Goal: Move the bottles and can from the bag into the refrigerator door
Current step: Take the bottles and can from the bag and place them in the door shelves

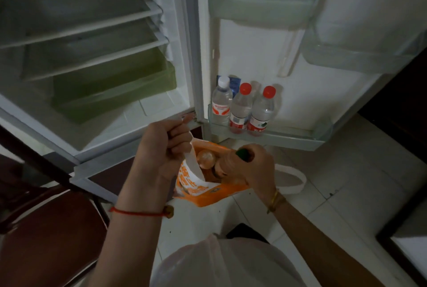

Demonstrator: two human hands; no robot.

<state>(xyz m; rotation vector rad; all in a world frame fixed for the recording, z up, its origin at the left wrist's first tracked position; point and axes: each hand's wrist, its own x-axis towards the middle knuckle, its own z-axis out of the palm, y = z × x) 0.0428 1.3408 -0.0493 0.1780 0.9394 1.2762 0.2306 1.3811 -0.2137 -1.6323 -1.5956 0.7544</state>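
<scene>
My left hand (161, 148) clamped bag (203, 192) handle; right hand (256, 166) gripped green-capped bottle (242, 154) at rim; door shelf (288, 137) right half open

Both forearms are bare, without sleeves. A thin red string bracelet (136, 212) with a small bead circles the left wrist. A gold bangle (275, 199) sits on the right wrist, just behind the hand.

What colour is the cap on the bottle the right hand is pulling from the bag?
Green cap, head view.
</scene>
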